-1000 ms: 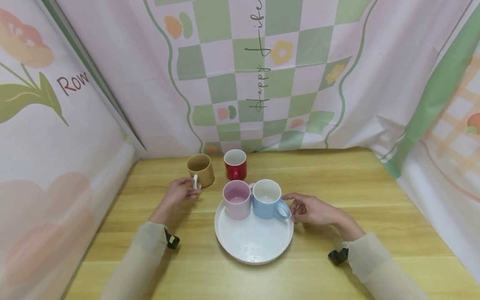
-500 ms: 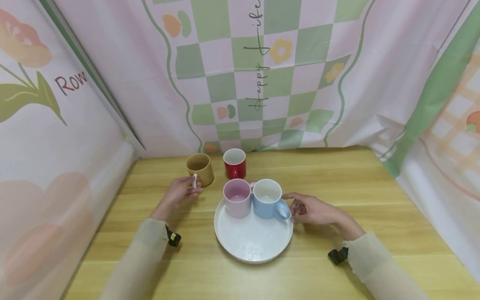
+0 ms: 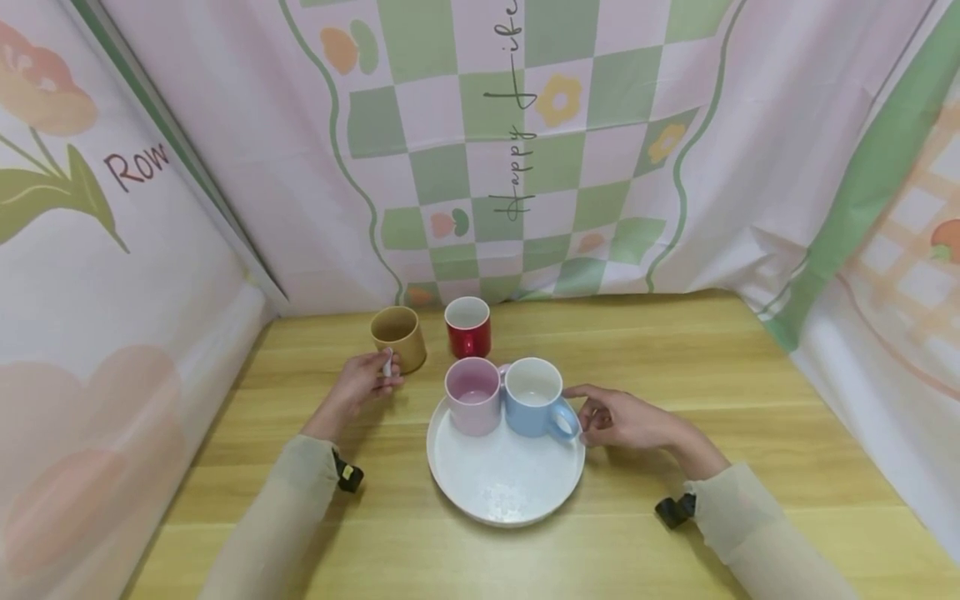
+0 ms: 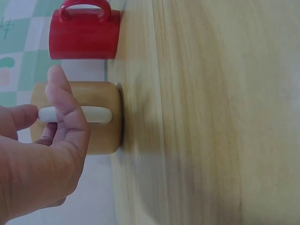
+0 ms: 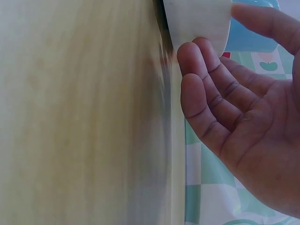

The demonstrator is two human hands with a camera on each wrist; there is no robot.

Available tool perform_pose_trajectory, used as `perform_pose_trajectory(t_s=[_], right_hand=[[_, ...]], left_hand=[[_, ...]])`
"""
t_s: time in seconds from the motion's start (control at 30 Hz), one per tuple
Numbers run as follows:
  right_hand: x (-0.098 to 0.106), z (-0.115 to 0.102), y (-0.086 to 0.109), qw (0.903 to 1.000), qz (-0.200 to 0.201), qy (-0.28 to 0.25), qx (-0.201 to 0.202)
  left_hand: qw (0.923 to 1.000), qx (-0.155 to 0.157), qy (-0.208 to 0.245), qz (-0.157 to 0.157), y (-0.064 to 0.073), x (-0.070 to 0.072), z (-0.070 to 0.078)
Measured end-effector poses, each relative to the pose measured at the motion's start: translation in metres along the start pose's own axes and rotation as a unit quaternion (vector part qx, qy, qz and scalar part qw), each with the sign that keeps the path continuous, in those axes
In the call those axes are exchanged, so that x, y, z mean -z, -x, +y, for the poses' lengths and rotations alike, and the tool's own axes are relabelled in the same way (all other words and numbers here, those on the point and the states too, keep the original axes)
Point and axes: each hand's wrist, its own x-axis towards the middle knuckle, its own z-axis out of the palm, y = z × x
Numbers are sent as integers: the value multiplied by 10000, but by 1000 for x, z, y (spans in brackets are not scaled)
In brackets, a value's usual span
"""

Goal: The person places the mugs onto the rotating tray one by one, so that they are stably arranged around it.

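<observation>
Where the head camera looks down on the table [image 3: 360, 550], the white tray [image 3: 506, 483] carries the pink mug [image 3: 474, 417] and the blue mug [image 3: 527, 418], side by side on its far half, which leaves its near half bare. The red mug [image 3: 470, 337] stands just beyond the tray, the brown mug [image 3: 407, 343] beyond it and to its left. To the tray's left, the left hand [image 3: 356, 385] has the brown mug by its handle, which is turned toward the person and so probably easiest to take there. At the tray's right edge is the right hand [image 3: 628, 422], perhaps to keep the tray steady. Counted: one tray and four mugs, two on the tray and two off it.

From the left wrist, two mugs show. Thumb and bent fingers pinch the one white handle [image 4: 97, 114], seemingly to control the mug without crowding its body; the brown mug appears to stand upright on the wood.

From the right wrist, one tray and part of one blue mug show. The hand is half closed, thumb at the tray's rim and fingertips against its outer side, a light hold by the look of it.
</observation>
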Motion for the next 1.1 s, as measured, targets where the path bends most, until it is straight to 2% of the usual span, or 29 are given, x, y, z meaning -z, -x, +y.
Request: perform_pose_trajectory(t_s=[0.33,0.67,1.1], right_hand=[[0,1,-1,10000,-26,-12,4],[0,0,-1,10000,-17,26,-25],[1,0,0,10000,-83,-35,-6]], left_hand=[[9999,-119,43,-72,0,4,-4],[9998,-134,-4,142,0,6,-11],[9992,-290,176,188,14,8,-10]])
